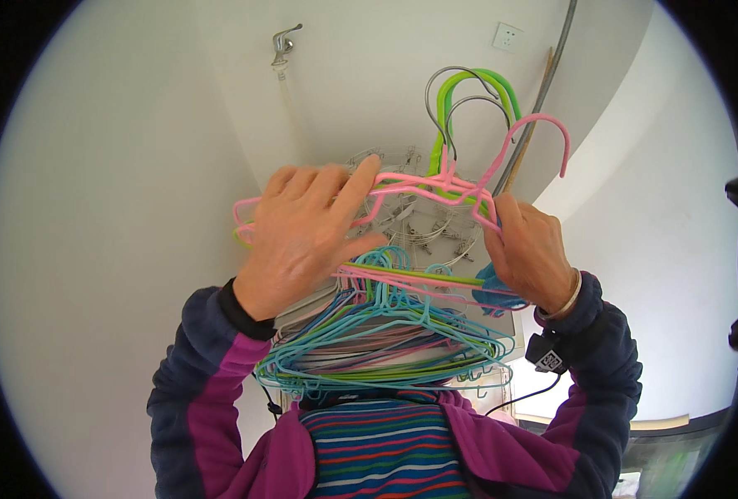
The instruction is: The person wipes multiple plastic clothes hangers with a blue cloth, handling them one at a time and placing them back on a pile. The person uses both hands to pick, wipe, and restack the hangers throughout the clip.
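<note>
Several pink and green clothes hangers [431, 181] are held up together in front of me, hooks pointing up and to the right. Around their right end, my right hand [528, 252] is closed, with a blue cloth [492, 292] bunched against the hangers below its fingers. My left hand [309, 227] lies across the left part of the bunch, back of the hand towards me, thumb and forefinger spread wide; its palm side is hidden. Beneath both hands hangs a dense cluster of turquoise, blue, green and pink hangers [384, 312].
Wire drying hoops with metal clips [431, 234] are behind the hangers. On the white wall are a metal tap [283, 45] and a power socket [507, 37]. A grey pole [553, 62] and a wooden stick [525, 156] lean in the corner to the right.
</note>
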